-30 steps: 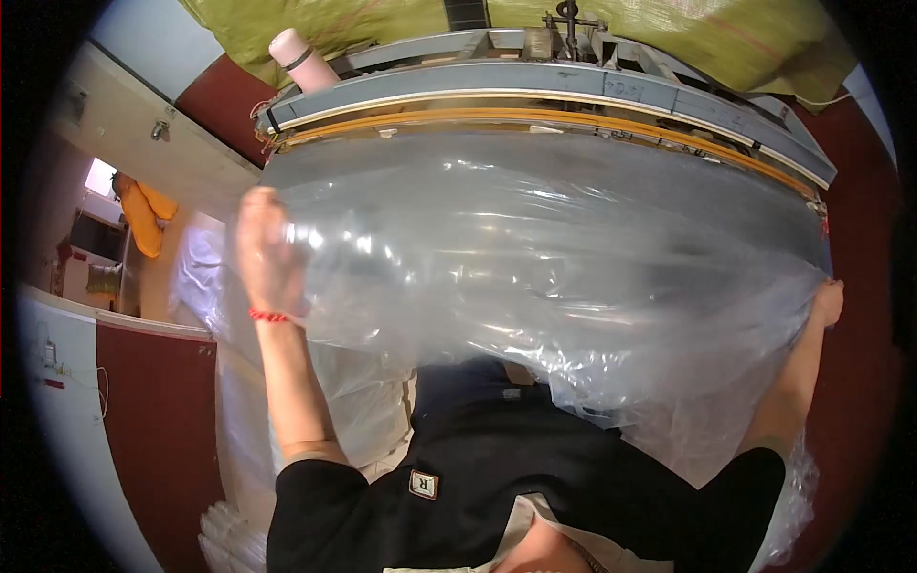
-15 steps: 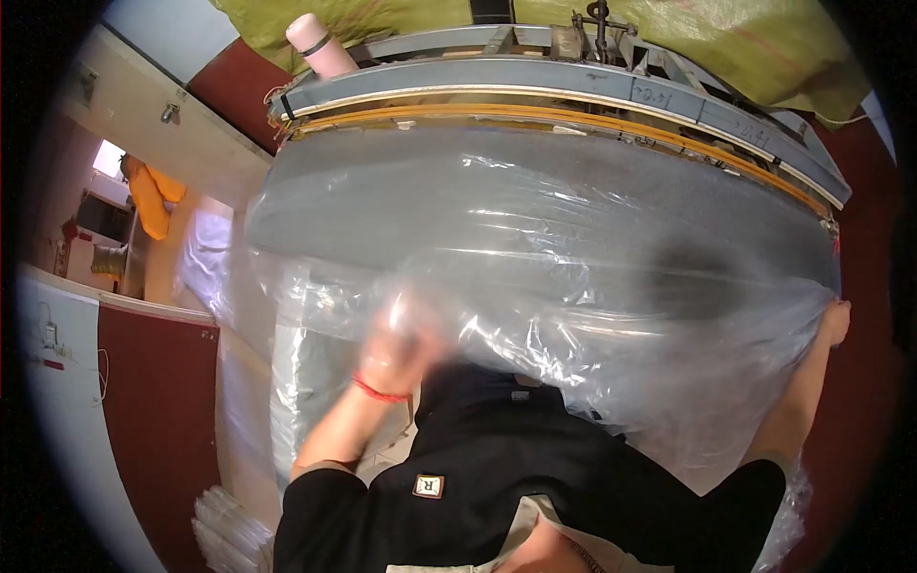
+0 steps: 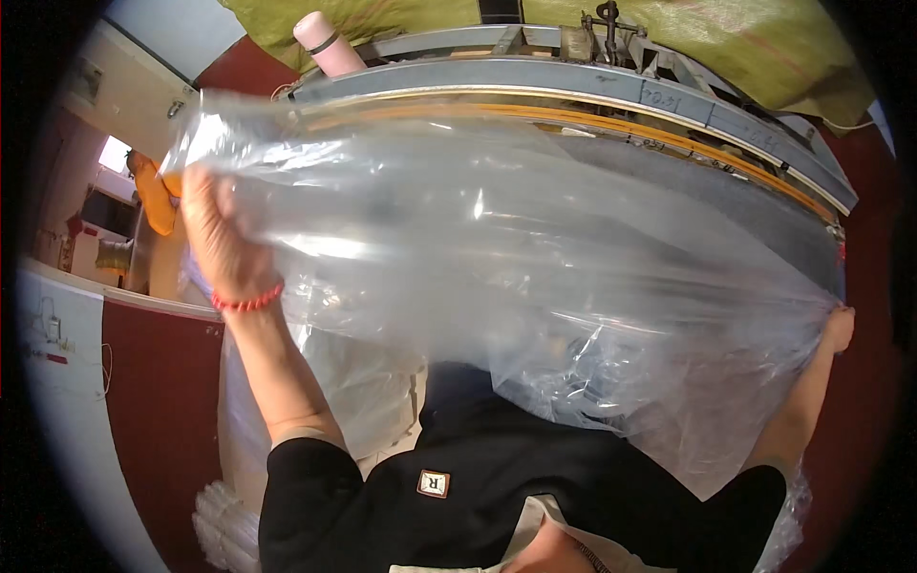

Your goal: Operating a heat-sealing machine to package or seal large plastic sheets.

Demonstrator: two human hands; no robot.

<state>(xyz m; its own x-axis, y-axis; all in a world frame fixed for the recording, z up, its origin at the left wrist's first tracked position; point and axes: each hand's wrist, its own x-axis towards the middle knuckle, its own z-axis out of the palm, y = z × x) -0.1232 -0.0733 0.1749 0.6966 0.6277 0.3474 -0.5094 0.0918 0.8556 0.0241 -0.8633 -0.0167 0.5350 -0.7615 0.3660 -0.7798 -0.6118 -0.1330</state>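
A wide sheet of clear plastic film [image 3: 458, 248] is stretched between my two hands above a long grey work surface [image 3: 688, 181]. At the left, my left hand [image 3: 224, 234], with a red bracelet at the wrist, is raised and closed on the film's edge. My right hand [image 3: 839, 329] grips a gathered corner of the film at the far right, by the end of the work surface. Folds and glare run across the film, which covers much of the surface beneath. Its lower part hangs down in front of my body.
A grey metal beam [image 3: 497, 74] with an orange strip [image 3: 573, 116] bounds the back of the work surface. A pink bottle [image 3: 328, 43] stands behind its left end. More clear film [image 3: 226, 525] lies folded at the lower left, near a dark red panel [image 3: 158, 392].
My left hand has swung left and away from my body, lifting the film's left part up over the work surface. My right hand has stayed at the right corner.
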